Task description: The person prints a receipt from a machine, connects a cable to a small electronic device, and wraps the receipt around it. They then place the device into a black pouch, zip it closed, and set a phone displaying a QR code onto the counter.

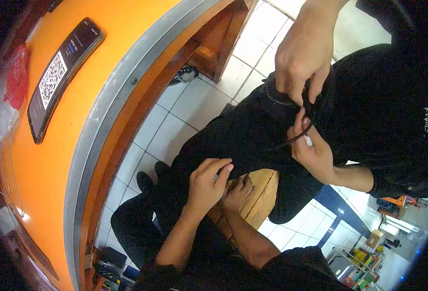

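My left hand (201,189) rests against dark clothing, its fingers bent together and its thumb apart. No held object can be made out in it. Beside it, my right hand (238,195) lies at the edge of a wooden seat (263,191), fingers loosely spread. At the right, another person in black (374,106) handles a thin black cord (299,137): one hand (305,58) comes from above, the other (313,153) from below, fingertips meeting by a dark item with a beaded edge (277,101). That item's shape is unclear against the clothing.
To the left stands an orange table (107,63) with a curved metal edge. It bears a phone (61,80) showing a QR code, a red packet (17,77) and clear plastic (2,119). A shoe (187,74) shows under the table. Shelves (362,264) stand at lower right.
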A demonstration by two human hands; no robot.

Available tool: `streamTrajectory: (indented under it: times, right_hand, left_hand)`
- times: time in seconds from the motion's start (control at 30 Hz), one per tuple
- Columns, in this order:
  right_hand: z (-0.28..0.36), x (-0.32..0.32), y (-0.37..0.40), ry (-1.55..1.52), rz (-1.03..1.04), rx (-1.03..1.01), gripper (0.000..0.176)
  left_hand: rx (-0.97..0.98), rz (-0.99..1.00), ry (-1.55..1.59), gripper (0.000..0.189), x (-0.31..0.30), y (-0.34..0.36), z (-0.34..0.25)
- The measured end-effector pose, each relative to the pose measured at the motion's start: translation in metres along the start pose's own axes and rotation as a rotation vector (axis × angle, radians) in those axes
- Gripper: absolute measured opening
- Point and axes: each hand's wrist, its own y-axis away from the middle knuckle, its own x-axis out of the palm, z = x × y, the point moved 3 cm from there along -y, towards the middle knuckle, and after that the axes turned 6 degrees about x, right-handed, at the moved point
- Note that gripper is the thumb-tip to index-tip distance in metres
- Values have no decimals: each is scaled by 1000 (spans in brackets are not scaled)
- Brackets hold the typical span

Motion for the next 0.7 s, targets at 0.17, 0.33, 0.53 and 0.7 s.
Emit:
streamTrajectory:
  times: [0.17, 0.33, 0.53, 0.7]
  right_hand:
    - [2, -5, -1, 4, 20, -2, 51]
    - [2, -2, -1, -10, -23, -14, 52]
    - [3, -4, -1, 4, -11, -12, 52]
    - [2, -3, 0, -29, 25, 21, 50]
  left_hand:
    - [-8, 7, -11, 15, 0, -1, -1]
    - [-1, 2, -9, 15, -1, -1, -1]
    - [9, -7, -18, 15, -1, 0, 0]
    - [-4, 5, -9, 15, -2, 1, 0]
